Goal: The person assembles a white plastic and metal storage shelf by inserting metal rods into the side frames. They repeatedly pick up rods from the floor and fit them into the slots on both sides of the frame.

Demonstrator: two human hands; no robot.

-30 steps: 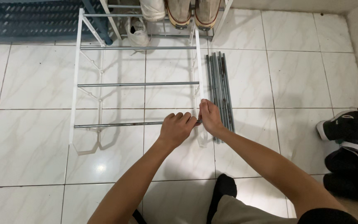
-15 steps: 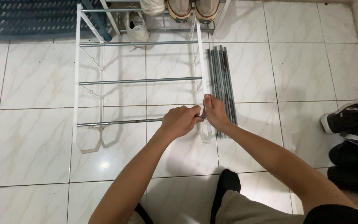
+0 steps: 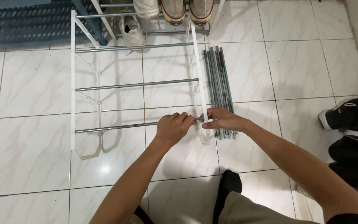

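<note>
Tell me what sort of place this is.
Probably a home entryway or shoe corner: white marble-look floor tiles, shoes on a rack by the wall, black sneakers at the right, and a half-built white rack frame lying on the floor.

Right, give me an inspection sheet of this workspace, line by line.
Surface: white marbled tile floor, glossy.
Job's things: white rack frame lying on the floor with three grey rods fitted; nearest rod gripped at its right end.
Clutter: bundle of loose grey rods beside the frame.
Hands: left hand closed around the nearest rod; right hand pinching the frame's right side rail where the rod meets it.
Cables: nothing seen.
Surroundings: black shoes at right; light shoes on another rack; dark slatted shelf.
</note>
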